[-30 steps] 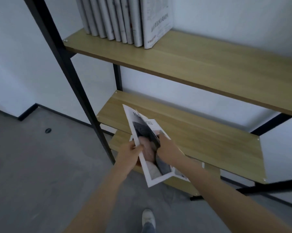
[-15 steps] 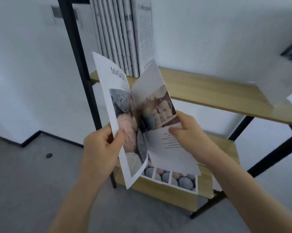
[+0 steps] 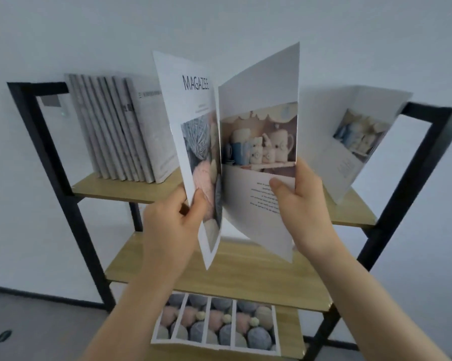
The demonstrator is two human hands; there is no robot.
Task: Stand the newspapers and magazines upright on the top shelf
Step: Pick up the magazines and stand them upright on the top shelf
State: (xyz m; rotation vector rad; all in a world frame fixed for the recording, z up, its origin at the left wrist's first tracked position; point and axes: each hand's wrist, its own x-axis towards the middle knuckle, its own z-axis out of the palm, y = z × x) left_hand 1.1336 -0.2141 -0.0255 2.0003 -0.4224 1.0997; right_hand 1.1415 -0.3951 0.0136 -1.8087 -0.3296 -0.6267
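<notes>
I hold a white magazine (image 3: 256, 131) titled "MAGAZEE" upright and half open in front of the top shelf (image 3: 115, 188). My left hand (image 3: 172, 225) pinches the lower edge of its front cover with the yarn picture. My right hand (image 3: 300, 201) grips the bottom of the back page with the teapot picture. A row of several grey newspapers (image 3: 120, 128) stands upright at the shelf's left end. Another open magazine (image 3: 352, 136) stands at the right end, leaning against the wall.
The black metal frame (image 3: 60, 178) carries wooden shelves; the middle shelf (image 3: 258, 280) lies below my hands. A magazine with yarn-ball photos (image 3: 219, 324) lies flat on the lowest shelf. A white wall is behind, grey floor (image 3: 37, 332) to the left.
Both hands have lifted the magazine from the lower shelf up to the level of the top shelf, and it has opened wider. The view has tilted upward.
</notes>
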